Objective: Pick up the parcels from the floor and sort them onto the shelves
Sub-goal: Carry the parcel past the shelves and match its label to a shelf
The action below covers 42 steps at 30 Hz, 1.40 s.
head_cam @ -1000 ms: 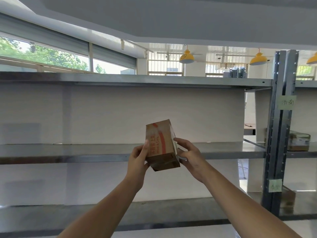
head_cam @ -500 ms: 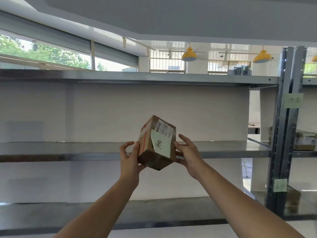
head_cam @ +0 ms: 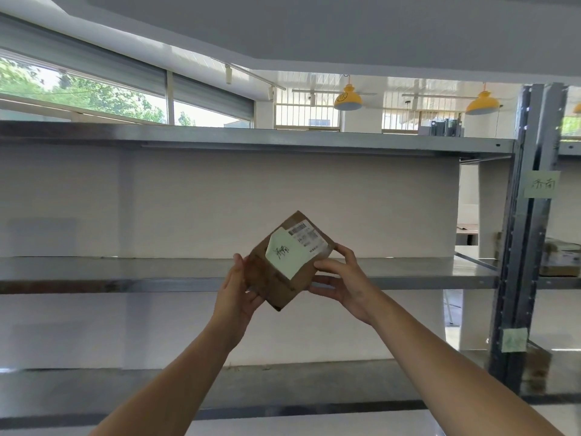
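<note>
parcel (head_cam: 284, 275) between both hands' grip

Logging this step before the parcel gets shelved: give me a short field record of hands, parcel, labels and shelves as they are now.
left hand: grips the parcel's left side
right hand: grips its right side
parcel: small brown box, tilted on a corner, held in the air in front of the middle shelf
parcel labels: green note with handwriting, white barcode label
middle shelf: bare in this bay
post: carries two green notes
next bay: another box on its shelf
</note>
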{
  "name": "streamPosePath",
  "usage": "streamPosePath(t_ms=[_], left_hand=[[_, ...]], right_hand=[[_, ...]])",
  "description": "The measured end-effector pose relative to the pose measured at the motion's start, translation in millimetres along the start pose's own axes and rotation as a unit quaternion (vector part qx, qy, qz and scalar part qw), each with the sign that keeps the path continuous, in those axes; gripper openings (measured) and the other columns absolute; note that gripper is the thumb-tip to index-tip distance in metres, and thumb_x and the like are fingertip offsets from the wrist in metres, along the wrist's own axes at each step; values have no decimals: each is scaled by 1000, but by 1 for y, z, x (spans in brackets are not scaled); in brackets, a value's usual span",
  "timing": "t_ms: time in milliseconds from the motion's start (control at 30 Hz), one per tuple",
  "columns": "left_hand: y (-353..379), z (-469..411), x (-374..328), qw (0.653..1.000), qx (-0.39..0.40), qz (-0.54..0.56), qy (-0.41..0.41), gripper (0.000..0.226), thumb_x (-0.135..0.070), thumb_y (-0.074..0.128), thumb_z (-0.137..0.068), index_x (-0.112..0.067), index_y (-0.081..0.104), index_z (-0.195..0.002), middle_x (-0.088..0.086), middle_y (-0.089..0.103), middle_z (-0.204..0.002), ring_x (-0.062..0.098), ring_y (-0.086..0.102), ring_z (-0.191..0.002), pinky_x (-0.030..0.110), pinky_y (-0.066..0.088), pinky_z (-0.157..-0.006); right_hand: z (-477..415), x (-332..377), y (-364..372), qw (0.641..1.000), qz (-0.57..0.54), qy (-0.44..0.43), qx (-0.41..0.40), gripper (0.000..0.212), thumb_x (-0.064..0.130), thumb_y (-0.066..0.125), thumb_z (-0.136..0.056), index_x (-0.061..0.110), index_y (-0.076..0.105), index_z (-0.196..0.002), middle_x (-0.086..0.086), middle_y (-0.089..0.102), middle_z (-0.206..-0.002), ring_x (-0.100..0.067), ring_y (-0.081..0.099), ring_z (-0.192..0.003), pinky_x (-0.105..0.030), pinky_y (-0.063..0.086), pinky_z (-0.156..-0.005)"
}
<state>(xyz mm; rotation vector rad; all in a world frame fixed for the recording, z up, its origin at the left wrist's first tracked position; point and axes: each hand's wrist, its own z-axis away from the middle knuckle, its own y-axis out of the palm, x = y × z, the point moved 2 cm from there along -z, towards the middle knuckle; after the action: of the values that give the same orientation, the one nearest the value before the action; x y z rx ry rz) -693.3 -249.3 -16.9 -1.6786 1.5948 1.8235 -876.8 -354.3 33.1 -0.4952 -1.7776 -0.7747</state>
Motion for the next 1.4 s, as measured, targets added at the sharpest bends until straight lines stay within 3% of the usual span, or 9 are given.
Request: streamPosePath(t_ms=[200,300,367,467,700,800,967,1200,1400], left_hand=[[14,0,7,999,1,34,-8,70,-40,65,-85,-3,45,-141,18,71,-127,29,70,-117,41,60,-95],[14,-3,11,997,-45,63,-13,47,-24,66,-94,-13,33,-127,21,68,-118,31,70,-110,47,52,-104],[16,-1,11,996,-60,62,1,27,-19,58,-101,-19,34,-110,17,69,-109,28,69,-101,41,54,-95],[12,-1,10,998,-50,21,32,14,-22,55,-102,-17,45,-95,17,70,-103,29,67,-90,38,52,-75],[18,0,-5,994,-63,-16,91,20,-30,54,-103,-13,57,-93,7,70,-97,21,66,-90,37,52,-85],[23,-1,-9,994,-55,-8,90,15,-28,52,-105,-15,59,-104,8,68,-105,21,64,-96,37,51,-90],[23,0,-10,990,-55,-88,93,20,-15,48,-104,-27,64,-108,14,65,-129,24,57,-112,43,43,-107],[20,4,-10,992,-41,-86,77,23,-4,45,-105,-15,58,-120,17,67,-128,21,65,-100,34,51,-91],[18,7,-15,992,-50,-69,97,32,-20,46,-107,-15,59,-136,9,70,-128,28,63,-125,36,50,-102]], right_hand=[[-11,0,-4,999,0,-27,-36,64,7,74,-84,25,36,-132,-14,56,-129,-21,56,-114,-41,54,-97],[-16,-3,-10,995,16,-51,-85,37,18,67,-91,20,42,-119,-11,56,-130,-14,53,-115,-37,40,-110],[-16,-6,-14,992,5,-60,-109,16,26,53,-100,16,44,-109,-12,59,-120,-17,56,-111,-35,42,-107],[-17,-11,-19,988,0,-59,-145,24,31,39,-105,12,45,-92,-13,62,-101,-21,59,-98,-34,48,-96],[-17,-18,-21,986,89,-60,-131,28,17,45,-105,13,52,-78,-15,63,-94,-22,57,-81,-29,49,-70],[-18,-19,-19,984,100,-71,-126,10,10,52,-101,15,57,-95,-12,68,-108,-27,64,-95,-38,56,-79],[-11,-19,-14,977,124,-106,-140,35,4,49,-100,23,57,-128,2,67,-121,-16,64,-110,-29,57,-81],[-14,-18,-14,983,71,-118,-124,31,30,43,-106,31,69,-123,6,73,-120,-19,64,-119,-47,45,-109],[-18,-19,-6,990,53,-104,-83,33,32,41,-107,29,68,-126,7,74,-119,-17,63,-120,-44,43,-112]])
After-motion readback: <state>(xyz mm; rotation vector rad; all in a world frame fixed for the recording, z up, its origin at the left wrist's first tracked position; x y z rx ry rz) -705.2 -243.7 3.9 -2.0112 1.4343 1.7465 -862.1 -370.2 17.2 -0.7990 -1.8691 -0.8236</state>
